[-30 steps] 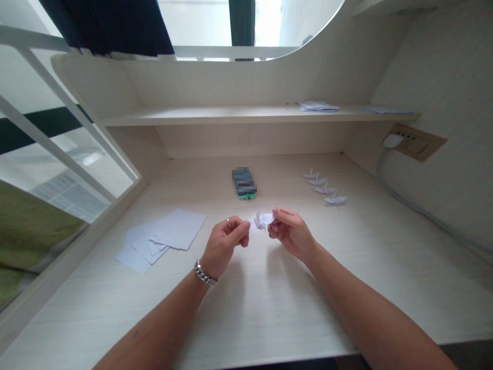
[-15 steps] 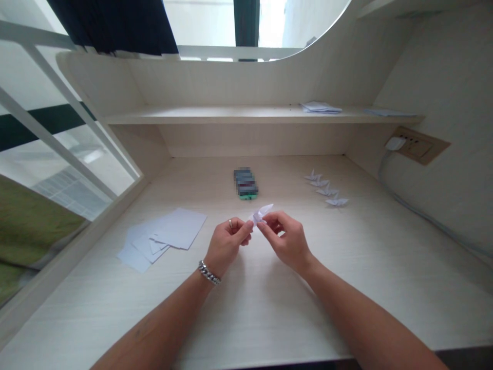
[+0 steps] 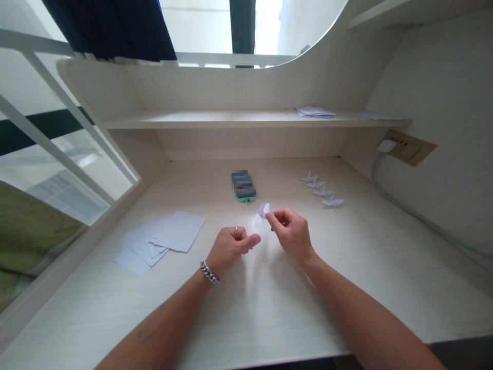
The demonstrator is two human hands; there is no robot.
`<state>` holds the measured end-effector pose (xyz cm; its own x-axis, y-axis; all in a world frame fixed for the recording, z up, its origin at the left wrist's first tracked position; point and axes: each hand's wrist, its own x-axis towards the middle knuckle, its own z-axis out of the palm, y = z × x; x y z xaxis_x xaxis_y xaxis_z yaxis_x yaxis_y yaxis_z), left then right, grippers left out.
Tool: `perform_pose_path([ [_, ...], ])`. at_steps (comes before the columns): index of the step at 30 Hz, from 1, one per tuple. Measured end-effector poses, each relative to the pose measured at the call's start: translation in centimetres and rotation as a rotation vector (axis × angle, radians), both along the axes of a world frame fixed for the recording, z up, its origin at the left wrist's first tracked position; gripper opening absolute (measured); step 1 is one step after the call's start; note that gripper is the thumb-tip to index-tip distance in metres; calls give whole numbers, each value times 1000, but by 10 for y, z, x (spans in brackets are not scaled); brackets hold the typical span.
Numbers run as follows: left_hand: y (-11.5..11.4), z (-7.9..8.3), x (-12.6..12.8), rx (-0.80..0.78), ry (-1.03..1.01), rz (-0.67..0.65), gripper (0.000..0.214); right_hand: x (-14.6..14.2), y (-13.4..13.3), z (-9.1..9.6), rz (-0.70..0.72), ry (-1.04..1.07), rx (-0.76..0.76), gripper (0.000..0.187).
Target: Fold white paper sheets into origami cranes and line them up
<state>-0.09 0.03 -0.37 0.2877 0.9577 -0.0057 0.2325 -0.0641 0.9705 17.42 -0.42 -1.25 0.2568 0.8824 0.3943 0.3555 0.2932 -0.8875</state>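
Note:
A small folded white paper crane (image 3: pixel 262 210) is pinched between the thumb and fingertips of my right hand (image 3: pixel 290 231), above the middle of the desk. My left hand (image 3: pixel 233 246) is just to its lower left, apart from the paper. Its fingers are curled in and the thumb points toward the right hand, with nothing visible in it. Several finished paper cranes (image 3: pixel 333 203) stand in a slanting row to the right, beyond my right hand. Loose white paper squares (image 3: pixel 179 231) lie overlapping on the desk to the left of my left hand.
A phone-like item with a blurred-out screen and a green lower edge (image 3: pixel 246 199) lies beyond my hands. Folded papers (image 3: pixel 316 112) rest on the shelf (image 3: pixel 231 124). On the right wall, a cable (image 3: pixel 410 210) runs down from a plug in the socket panel (image 3: pixel 414 149).
My left hand has let go of the paper crane and moved slightly down from it. The crane has stayed in my right hand and tilted. The camera view has shifted a little.

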Motion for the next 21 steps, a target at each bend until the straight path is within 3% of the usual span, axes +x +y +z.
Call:
perform_pose_path([
  [5,-1,-5,-3,176,275,-119,32,21,13,-4,-146,-137,-12,29],
  [11,-1,-4,-4,232,337,-158,32,59,25,-16,-312,-228,-152,30],
  [21,-3,2,1,290,459,-229,32,165,-17,-29,-679,-344,-319,28],
])
